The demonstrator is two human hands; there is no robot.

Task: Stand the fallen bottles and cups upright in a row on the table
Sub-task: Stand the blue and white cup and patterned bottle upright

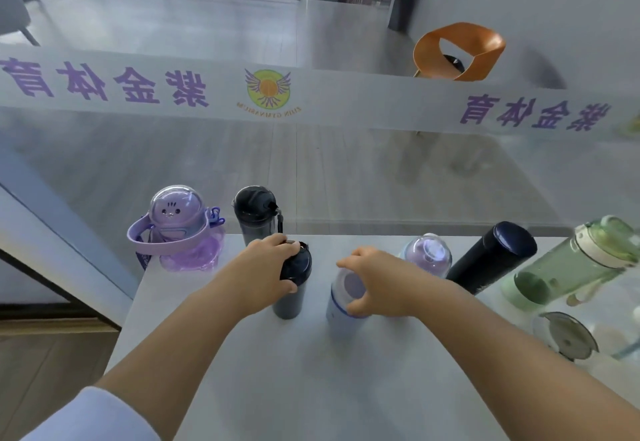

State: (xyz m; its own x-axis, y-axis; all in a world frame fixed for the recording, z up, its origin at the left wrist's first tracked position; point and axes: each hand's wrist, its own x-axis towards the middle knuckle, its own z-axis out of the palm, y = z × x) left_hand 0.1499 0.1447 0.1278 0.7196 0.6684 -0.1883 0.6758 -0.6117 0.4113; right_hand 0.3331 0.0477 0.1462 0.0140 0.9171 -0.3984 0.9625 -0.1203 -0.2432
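Head view, the only one I have. White table (242, 388) against a glass wall (311, 163).

Step in hand, as I judge it: both hands are setting bottles upright near the middle of the table. The left hand (268, 269) is cupped over the lid of a dark tumbler (289, 297), fingers wrapped round the cap rim, thumb on the near side. The tumbler looks upright, base on the table. The right hand (375, 281) grips the top of a white-and-blue bottle (341, 302), fingers curled over its cap, thumb underneath on the near side. That bottle also looks close to upright; I cannot tell whether it is fully settled.

Pose: both forearms reach in from the near edge, wrists bent down, palms over the lids. A pale sleeve (93, 416) shows on the left arm.

Already standing at the far left: a purple kids' bottle (176, 229) with a strap, and a smoky black bottle (256, 215) just right of it.

To the right: a clear domed bottle (427, 253) behind the right hand, a navy flask (491, 257) leaning, and a green bottle (568, 267) on its side. A glass cup (568, 336) sits near the right edge.

Next, I reckon: let go of both, check that they stand, then reach right for the navy flask and green bottle and line them up.
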